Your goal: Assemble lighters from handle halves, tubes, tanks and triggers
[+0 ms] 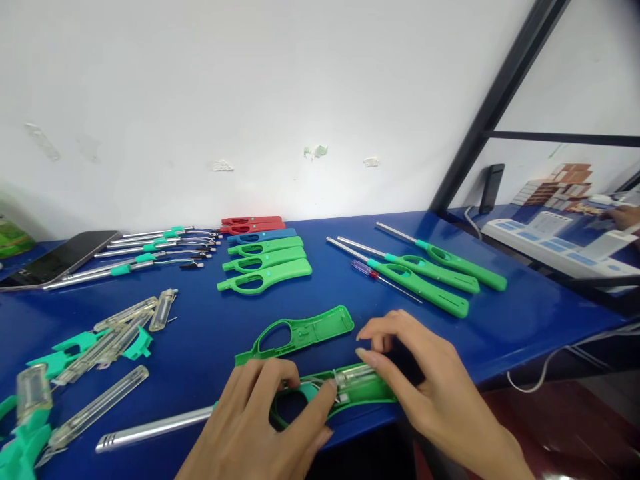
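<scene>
A green half shell (373,393) of a long-nosed gas lighter lies open at the table's front edge, its metal tube (155,430) pointing left. My left hand (265,413) grips it around the trigger loop, thumb pressing on the parts inside. A clear fuel tank (357,377) sits in the shell's right half, beside thin wires. My right hand (420,373) is over the right end; thumb and index finger are slightly apart with nothing visible between them, the thumb close to the tank. Just behind lies the matching green half shell (320,328), inner side up.
Several clear tanks (100,417) and teal triggers (55,363) lie left. Behind are metal tubes with wires (130,267), a phone (65,257), and red, blue and green shells (280,270). Assembled green lighters (425,287) and a screwdriver (367,270) lie right. Another person's hand (623,217) shows far right.
</scene>
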The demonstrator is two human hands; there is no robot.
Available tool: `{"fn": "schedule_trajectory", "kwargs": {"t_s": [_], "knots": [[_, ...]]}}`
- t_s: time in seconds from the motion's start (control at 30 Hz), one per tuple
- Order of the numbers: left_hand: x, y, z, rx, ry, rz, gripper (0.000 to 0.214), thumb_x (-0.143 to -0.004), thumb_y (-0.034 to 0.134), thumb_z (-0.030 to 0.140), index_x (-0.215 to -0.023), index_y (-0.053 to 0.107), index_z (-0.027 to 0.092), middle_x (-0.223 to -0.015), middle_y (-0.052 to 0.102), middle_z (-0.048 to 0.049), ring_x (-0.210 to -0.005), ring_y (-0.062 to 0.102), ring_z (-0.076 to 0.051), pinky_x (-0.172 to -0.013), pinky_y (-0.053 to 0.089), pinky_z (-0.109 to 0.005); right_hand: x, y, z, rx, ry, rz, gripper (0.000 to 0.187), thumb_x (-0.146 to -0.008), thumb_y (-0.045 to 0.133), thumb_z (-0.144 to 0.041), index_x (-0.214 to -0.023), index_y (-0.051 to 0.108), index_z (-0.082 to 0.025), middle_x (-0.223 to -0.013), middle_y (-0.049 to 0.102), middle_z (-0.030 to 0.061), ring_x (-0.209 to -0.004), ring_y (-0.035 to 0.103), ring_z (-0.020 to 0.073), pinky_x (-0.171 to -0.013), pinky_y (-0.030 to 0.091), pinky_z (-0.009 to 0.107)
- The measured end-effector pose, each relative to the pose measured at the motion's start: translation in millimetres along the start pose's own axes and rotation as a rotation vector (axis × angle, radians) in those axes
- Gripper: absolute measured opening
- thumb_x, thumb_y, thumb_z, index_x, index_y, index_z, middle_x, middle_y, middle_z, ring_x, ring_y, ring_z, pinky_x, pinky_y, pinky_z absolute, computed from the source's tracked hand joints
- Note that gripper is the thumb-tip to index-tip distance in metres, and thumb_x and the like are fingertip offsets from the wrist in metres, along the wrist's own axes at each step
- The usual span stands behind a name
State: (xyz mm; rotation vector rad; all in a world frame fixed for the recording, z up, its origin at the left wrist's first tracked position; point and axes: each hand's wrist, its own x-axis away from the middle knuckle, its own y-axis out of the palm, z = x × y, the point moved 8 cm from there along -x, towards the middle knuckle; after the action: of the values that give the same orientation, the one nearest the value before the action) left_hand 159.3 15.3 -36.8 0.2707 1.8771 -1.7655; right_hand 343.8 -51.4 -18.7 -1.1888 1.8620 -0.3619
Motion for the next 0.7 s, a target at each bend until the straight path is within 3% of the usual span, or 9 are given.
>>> {"fn": "schedule_trajectory", "kwargs": {"t_s": [0.13, 0.4, 0.63, 0.7], "knots": [[1.1, 0.5, -2.2, -0.047, 0.012, 0.014, 0.039, -0.108, 0.058, 0.024, -0.145, 0.065, 0.032, -0.113, 0.061, -0.0099, -0.098, 0.065, -0.025, -0.077, 0.064, -0.036, -2.1, 6.3, 3.7, 0.049, 0.03, -0.033, 0.009, -0.109, 0.064, -0.023, -0.114, 0.064, -0.031, -0.087, 0.06, -0.0036, -0.078, 0.062, 0.016, -0.072, 0.047, 0.03], [2.0, -1.1, -1.8, -0.058, 0.019, 0.04, 0.037, -0.109, 0.057, 0.022, -0.144, 0.065, 0.029, -0.113, 0.06, -0.0107, -0.098, 0.065, -0.026, -0.077, 0.065, -0.038, -3.1, 14.0, 3.5, 0.11, 0.03, -0.089, 0.012, -0.111, 0.059, -0.022, -0.117, 0.063, -0.031, -0.091, 0.059, -0.0017, -0.087, 0.06, 0.0186, -0.082, 0.047, 0.033], [0.8, -1.3, -1.7, -0.05, 0.019, 0.059, 0.037, -0.11, 0.056, 0.023, -0.145, 0.065, 0.029, -0.114, 0.06, -0.0106, -0.099, 0.064, -0.025, -0.078, 0.065, -0.038, -6.0, 15.5, 4.7, 0.075, 0.042, -0.102, 0.01, -0.111, 0.06, -0.023, -0.115, 0.065, -0.031, -0.091, 0.067, -0.0035, -0.084, 0.065, 0.016, -0.081, 0.05, 0.029], [1.4, -1.0, -1.6, -0.05, 0.02, 0.057, 0.037, -0.109, 0.057, 0.022, -0.145, 0.065, 0.029, -0.114, 0.06, -0.0107, -0.099, 0.064, -0.025, -0.078, 0.065, -0.038, -6.1, 13.9, 4.8, 0.053, 0.038, -0.092, 0.013, -0.112, 0.058, -0.022, -0.117, 0.066, -0.032, -0.1, 0.073, -0.0037, -0.091, 0.07, 0.0151, -0.087, 0.051, 0.028]]}}
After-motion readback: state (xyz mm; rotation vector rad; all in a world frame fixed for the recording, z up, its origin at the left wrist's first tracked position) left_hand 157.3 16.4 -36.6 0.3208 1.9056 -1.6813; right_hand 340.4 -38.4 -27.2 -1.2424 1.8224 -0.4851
